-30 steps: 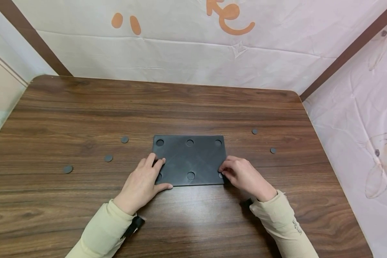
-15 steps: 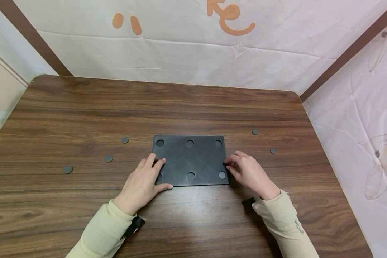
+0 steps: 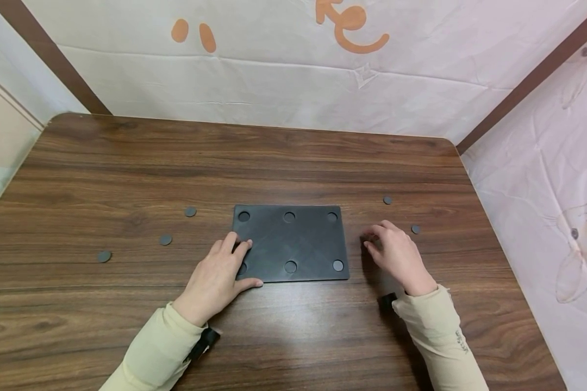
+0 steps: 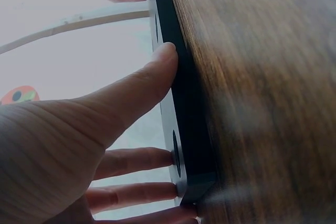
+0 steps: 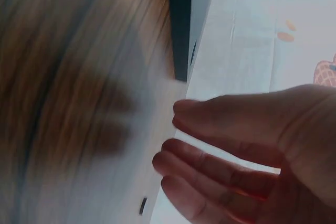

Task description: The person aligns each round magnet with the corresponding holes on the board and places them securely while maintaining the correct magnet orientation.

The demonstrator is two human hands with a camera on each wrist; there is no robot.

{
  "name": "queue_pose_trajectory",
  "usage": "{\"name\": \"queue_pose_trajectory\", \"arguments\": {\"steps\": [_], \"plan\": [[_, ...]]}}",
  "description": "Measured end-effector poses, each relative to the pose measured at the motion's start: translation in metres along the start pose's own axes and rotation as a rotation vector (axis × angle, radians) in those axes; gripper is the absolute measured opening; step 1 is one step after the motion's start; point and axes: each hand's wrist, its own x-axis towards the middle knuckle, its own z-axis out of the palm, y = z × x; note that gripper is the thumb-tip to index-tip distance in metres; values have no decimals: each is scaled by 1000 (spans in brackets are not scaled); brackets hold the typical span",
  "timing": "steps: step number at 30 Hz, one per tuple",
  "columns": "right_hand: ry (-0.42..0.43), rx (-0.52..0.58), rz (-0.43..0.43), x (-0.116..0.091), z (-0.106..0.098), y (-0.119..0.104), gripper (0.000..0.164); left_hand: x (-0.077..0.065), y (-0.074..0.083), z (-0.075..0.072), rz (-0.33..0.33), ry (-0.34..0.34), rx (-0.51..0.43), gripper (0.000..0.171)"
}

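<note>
A flat black rectangular plate point(image 3: 293, 241) with several round recesses lies on the wooden table. Its near right recess holds a grey disc point(image 3: 338, 265); the recesses at the far edge look dark. My left hand point(image 3: 217, 274) rests on the plate's left end, thumb along the near edge and fingers spread nearly straight over the top and left side, covering part of the near left recess. To the right of the plate, my right hand point(image 3: 396, 255) hovers above the table with its fingers loosely bent. The right wrist view shows nothing between its thumb and fingertips.
Loose grey discs lie on the table point(image 3: 293, 168): a far left one point(image 3: 190, 212), a middle left one point(image 3: 165, 240), a near left one point(image 3: 104, 256), and on the right a far disc point(image 3: 387, 200) and a nearer disc point(image 3: 416, 229). A white fabric wall point(image 3: 283, 87) stands behind.
My right hand has left the plate's near right corner and moved right, toward the discs there. The disc in that recess is now uncovered. My left hand has stayed in place.
</note>
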Motion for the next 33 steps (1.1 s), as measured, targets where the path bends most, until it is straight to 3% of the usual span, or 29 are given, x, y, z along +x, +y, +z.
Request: {"name": "queue_pose_trajectory", "arguments": {"steps": [10,33], "plan": [[-1,-33,75,-1,-6,16,16,0,0,0,8,9,10,71],[23,-19,123,-2,-14,43,24,0,0,0,-8,-7,7,71]]}}
